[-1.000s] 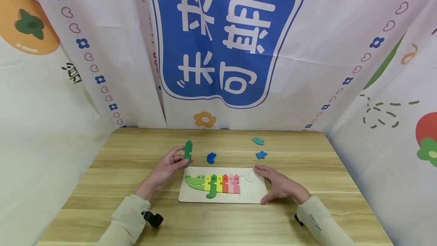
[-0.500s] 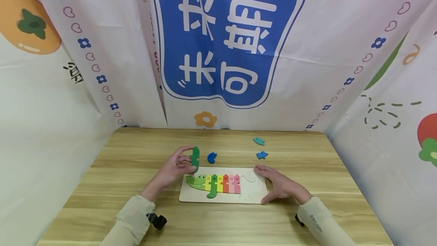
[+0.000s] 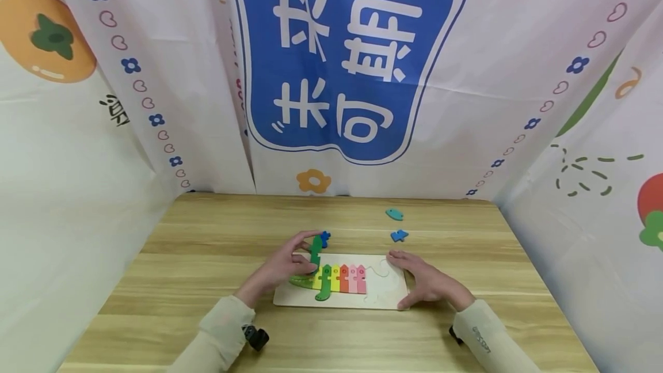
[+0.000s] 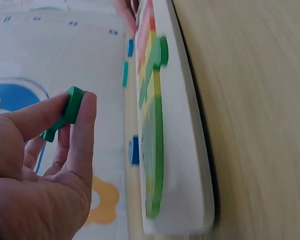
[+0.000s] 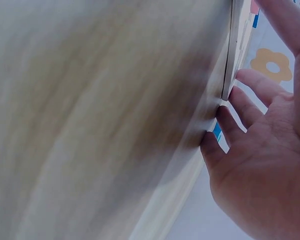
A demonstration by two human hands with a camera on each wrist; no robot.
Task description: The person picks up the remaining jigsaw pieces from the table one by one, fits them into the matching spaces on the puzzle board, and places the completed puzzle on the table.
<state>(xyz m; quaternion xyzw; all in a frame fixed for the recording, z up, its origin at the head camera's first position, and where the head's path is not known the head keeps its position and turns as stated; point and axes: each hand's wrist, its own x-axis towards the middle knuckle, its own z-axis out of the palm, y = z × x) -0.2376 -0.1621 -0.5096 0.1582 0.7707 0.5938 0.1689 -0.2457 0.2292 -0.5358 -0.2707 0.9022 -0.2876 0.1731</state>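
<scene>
In the head view, my left hand (image 3: 282, 266) pinches a green wooden puzzle piece (image 3: 315, 251) between thumb and fingers, above the left part of a pale puzzle board (image 3: 384, 297). The left wrist view shows that green piece (image 4: 72, 106) edge-on, clear of the board. A crocodile puzzle lies on the board, with yellow, green, red and pink numbered strips (image 3: 344, 279); its green head is partly covered by my left hand. At the board's right end rests my right hand (image 3: 431, 282), thumb and fingers spread, fingertips touching the edge.
Behind the board lie a dark blue piece (image 3: 325, 239), partly hidden by the left hand, a blue piece (image 3: 399, 235) and a teal piece (image 3: 395, 213). The wooden table (image 3: 331, 338) meets a printed white cloth (image 3: 279, 180) at the back.
My left hand has carried the green piece right, from behind the board's left corner to over the crocodile's head side. My right hand stays at the board's right end.
</scene>
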